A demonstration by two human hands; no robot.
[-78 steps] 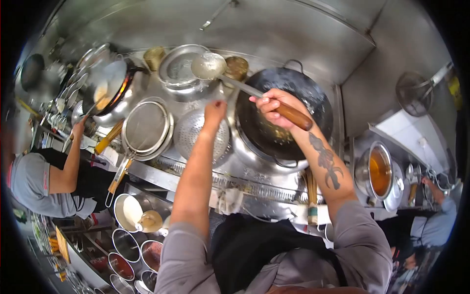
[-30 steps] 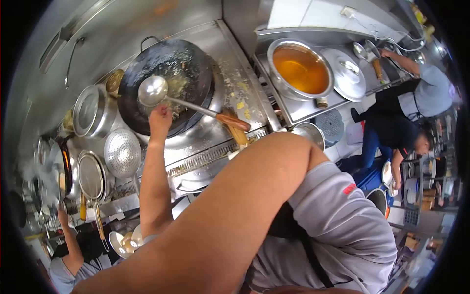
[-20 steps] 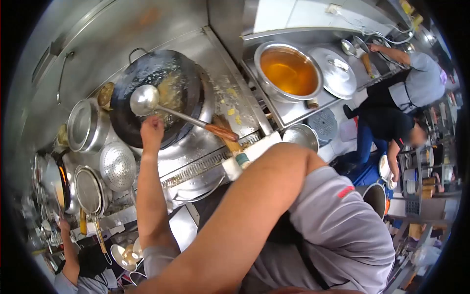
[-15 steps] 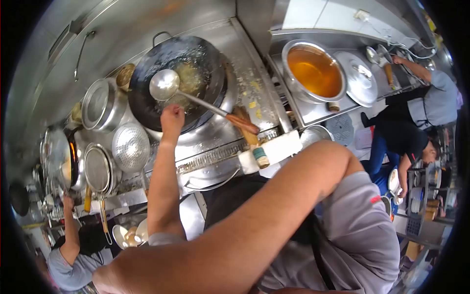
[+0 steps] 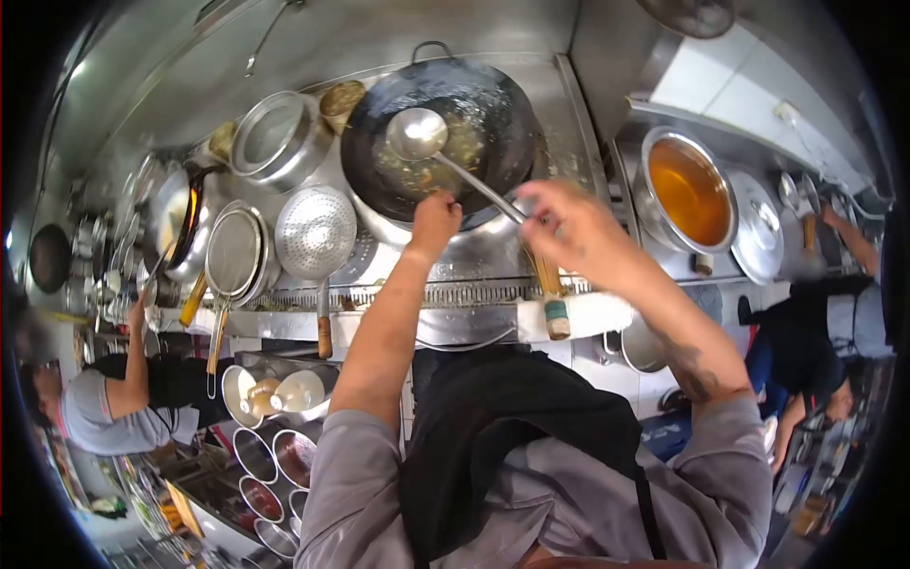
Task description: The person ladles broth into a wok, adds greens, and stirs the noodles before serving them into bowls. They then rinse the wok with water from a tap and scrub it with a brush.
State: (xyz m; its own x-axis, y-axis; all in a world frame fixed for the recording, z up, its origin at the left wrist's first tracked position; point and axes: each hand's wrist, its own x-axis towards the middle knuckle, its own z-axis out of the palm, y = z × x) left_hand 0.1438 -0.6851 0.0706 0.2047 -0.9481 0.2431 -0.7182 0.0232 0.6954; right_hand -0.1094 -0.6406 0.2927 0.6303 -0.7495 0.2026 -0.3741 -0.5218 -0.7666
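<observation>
A large black wok (image 5: 370, 161) stands on the stove, with bits of food in cloudy liquid (image 5: 455, 152) at its bottom. My left hand (image 5: 436, 224) is closed at the wok's near rim, its fingers curled together; anything inside them is hidden. A metal ladle (image 5: 417, 135) rests over the wok, bowl to the left and handle slanting toward me. Around the grip end of that handle is my right hand (image 5: 573, 232), slightly blurred, covering the wooden part.
Left of the wok are a steel pot (image 5: 280, 142), a perforated skimmer (image 5: 316, 232) and wire strainers (image 5: 232, 254). A bowl of orange liquid (image 5: 690, 190) and a lid (image 5: 758, 228) stand right. Co-workers (image 5: 104, 403) are at both sides; one tends a flaming pan.
My right arm has swung from across my body up to the ladle's handle. The view has turned, shifting the wok rightward in the picture. My left hand remains by the wok's near rim.
</observation>
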